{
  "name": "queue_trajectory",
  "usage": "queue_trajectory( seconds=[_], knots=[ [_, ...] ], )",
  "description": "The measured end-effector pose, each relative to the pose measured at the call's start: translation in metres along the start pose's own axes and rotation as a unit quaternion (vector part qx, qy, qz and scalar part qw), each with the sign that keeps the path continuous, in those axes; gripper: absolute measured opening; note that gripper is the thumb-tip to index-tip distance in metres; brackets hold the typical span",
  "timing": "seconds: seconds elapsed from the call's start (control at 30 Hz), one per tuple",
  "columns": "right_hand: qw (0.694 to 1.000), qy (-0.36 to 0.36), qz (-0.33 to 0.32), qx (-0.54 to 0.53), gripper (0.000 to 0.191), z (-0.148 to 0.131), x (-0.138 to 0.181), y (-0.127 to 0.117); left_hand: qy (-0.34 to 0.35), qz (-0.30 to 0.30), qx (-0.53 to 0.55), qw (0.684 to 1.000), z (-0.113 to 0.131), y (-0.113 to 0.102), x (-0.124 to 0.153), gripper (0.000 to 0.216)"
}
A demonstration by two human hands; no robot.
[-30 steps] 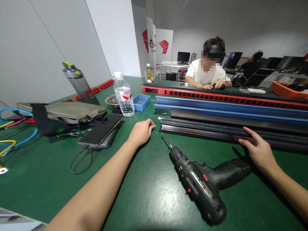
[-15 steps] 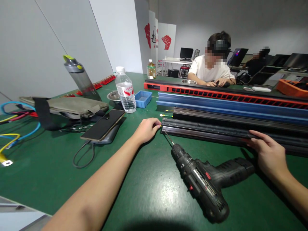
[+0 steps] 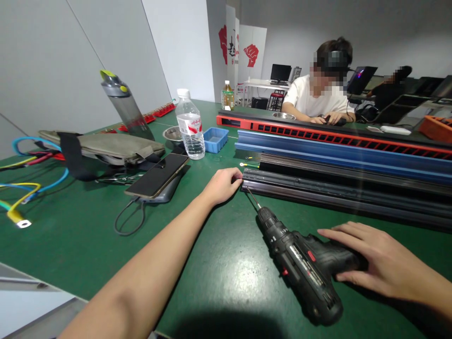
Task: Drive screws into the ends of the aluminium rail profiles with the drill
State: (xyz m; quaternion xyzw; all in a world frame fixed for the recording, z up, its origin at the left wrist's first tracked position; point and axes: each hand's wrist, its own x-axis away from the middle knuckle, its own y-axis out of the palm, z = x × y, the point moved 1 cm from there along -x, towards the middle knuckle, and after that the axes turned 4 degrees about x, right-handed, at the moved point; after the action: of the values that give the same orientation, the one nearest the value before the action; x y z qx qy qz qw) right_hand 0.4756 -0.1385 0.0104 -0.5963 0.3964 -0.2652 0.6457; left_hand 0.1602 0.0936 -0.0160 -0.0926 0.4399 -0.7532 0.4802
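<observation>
My left hand (image 3: 224,184) is closed in a pinch at the near-left end of a long black ribbed profile (image 3: 300,184). What its fingertips hold is hidden. A black cordless drill (image 3: 300,263) lies on its side, its long bit pointing at that same end, close to my left fingers. Around the drill's handle my right hand (image 3: 374,256) is spread, fingers above and thumb below, not visibly clenched. Just behind the left hand, a ring terminal on a green-yellow wire (image 3: 250,165) sticks out beside a second black profile (image 3: 282,163).
Behind the profiles lie a blue rail (image 3: 300,149) and a red-and-black slotted bar (image 3: 282,129). On the left are a water bottle (image 3: 190,127), blue tray (image 3: 216,140), phone (image 3: 158,175), grey-green bag (image 3: 106,148) and cables (image 3: 26,195). A co-worker (image 3: 318,96) sits across the green table.
My right hand has left the black profile and come down and left to the drill's handle. My left hand stays at the profile's end. The whole view has shifted slightly.
</observation>
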Motion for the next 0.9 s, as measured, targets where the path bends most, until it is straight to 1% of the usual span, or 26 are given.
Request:
queue_trajectory(
  seconds=[0.07, 0.13, 0.23, 0.63, 0.9],
  knots=[
    [0.999, -0.017, 0.026, 0.033, 0.05, -0.005, -0.002, 0.004, 0.005, 0.005, -0.001, 1.0, -0.001, 0.001, 0.0, 0.014],
    [0.997, -0.031, 0.047, 0.048, 0.049, -0.008, -0.004, 0.007, 0.012, 0.01, -0.008, 1.0, -0.001, 0.002, 0.0, 0.013],
    [0.996, -0.033, 0.059, 0.058, 0.05, -0.011, -0.006, 0.011, 0.023, 0.016, -0.022, 0.999, -0.001, 0.003, -0.001, 0.012],
    [0.997, -0.006, 0.044, 0.069, 0.048, -0.018, -0.009, 0.018, 0.03, 0.02, -0.034, 0.999, -0.001, 0.004, -0.001, 0.01],
    [0.996, -0.001, 0.045, 0.076, 0.047, -0.022, -0.013, 0.015, 0.026, 0.021, -0.032, 0.999, 0.001, 0.003, 0.0, 0.011]
  ],
)
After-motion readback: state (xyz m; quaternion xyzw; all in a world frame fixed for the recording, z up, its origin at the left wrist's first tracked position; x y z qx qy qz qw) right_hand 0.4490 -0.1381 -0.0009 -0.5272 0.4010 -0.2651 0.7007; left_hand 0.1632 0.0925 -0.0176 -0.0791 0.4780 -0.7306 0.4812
